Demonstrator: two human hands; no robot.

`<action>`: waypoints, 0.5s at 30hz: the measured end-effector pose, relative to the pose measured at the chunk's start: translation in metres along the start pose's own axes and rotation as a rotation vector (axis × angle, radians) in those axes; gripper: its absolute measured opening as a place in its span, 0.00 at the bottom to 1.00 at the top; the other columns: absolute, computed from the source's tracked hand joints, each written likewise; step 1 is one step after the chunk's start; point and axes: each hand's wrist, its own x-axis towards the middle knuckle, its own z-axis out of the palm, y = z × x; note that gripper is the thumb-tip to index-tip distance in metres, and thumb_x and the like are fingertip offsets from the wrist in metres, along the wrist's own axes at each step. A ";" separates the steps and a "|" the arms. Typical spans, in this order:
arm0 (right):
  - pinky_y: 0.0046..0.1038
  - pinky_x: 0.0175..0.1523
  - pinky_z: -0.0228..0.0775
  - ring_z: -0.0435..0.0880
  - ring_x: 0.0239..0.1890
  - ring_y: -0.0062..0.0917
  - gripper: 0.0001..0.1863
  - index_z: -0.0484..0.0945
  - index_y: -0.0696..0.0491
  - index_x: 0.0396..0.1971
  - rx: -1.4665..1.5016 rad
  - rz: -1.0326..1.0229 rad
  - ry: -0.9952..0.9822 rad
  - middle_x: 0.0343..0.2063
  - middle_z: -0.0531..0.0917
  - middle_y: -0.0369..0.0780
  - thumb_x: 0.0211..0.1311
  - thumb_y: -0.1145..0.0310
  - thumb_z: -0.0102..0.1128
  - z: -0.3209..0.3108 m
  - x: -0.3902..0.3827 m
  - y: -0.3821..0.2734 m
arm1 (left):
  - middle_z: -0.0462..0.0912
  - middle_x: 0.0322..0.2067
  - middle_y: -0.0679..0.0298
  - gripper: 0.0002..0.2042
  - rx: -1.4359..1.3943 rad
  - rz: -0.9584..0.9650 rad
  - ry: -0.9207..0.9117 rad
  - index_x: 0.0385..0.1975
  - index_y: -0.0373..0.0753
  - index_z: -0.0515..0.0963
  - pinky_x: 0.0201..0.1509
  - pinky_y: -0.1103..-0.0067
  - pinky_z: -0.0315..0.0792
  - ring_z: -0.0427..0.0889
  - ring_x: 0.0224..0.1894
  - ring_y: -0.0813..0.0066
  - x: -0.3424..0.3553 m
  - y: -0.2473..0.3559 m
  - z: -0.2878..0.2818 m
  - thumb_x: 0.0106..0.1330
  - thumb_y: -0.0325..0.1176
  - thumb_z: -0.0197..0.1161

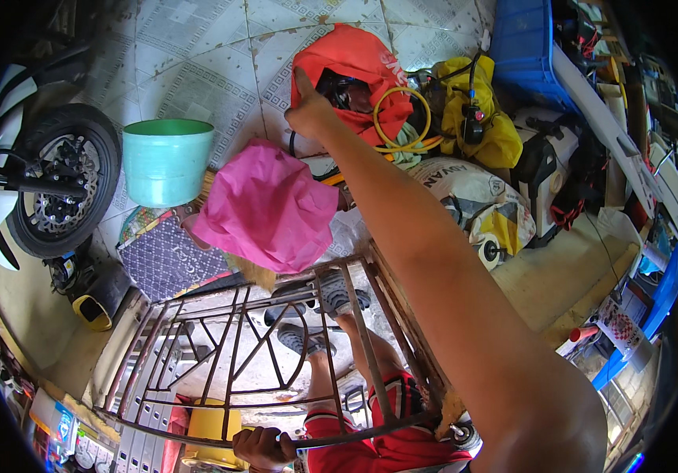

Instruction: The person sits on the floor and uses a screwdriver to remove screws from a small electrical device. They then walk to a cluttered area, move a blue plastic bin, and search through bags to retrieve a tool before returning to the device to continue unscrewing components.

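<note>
My right hand (313, 113), at the end of an outstretched arm, is closed on the near left rim of a red plastic bag (390, 71). Dark objects show inside the bag's open mouth. My left hand (265, 449) is wrapped round the top rail of a brown metal gate (232, 378) close to my body. A pink bag or cloth (268, 209) lies crumpled between the gate and the red bag. Yellow tubing (427, 118) loops beside the red bag. Some fingers of my right hand are hidden.
A turquoise bucket (169, 169) stands left, near a motorcycle wheel (67, 181). A patterned mat (173, 256) lies behind the gate. To the right are a yellow bag (500, 138), a white sack (465, 185) and a blue crate (522, 51). A yellow container (209, 430) sits by my legs.
</note>
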 end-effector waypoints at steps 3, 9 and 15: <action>0.34 0.69 0.69 0.81 0.59 0.43 0.36 0.68 0.52 0.67 0.007 -0.009 0.067 0.54 0.83 0.49 0.55 0.71 0.63 0.020 0.005 0.028 | 0.67 0.11 0.67 0.10 -0.018 0.006 0.019 0.10 0.49 0.70 0.24 0.65 0.58 0.65 0.13 0.61 -0.001 0.000 -0.001 0.50 0.38 0.59; 0.23 0.69 0.69 0.86 0.49 0.25 0.16 0.81 0.52 0.45 -0.993 -0.439 0.133 0.44 0.85 0.39 0.54 0.68 0.64 -0.015 0.002 0.101 | 0.67 0.11 0.66 0.10 -0.009 0.006 -0.008 0.11 0.48 0.70 0.24 0.65 0.57 0.64 0.13 0.60 -0.001 -0.001 -0.001 0.50 0.38 0.60; 0.30 0.51 0.78 0.87 0.41 0.31 0.07 0.80 0.55 0.40 -0.276 -0.214 0.061 0.32 0.84 0.40 0.62 0.73 0.58 -0.164 -0.082 0.073 | 0.77 0.13 0.63 0.09 -0.086 -0.226 -0.277 0.16 0.44 0.81 0.22 0.69 0.68 0.77 0.16 0.60 0.018 0.008 -0.018 0.51 0.40 0.68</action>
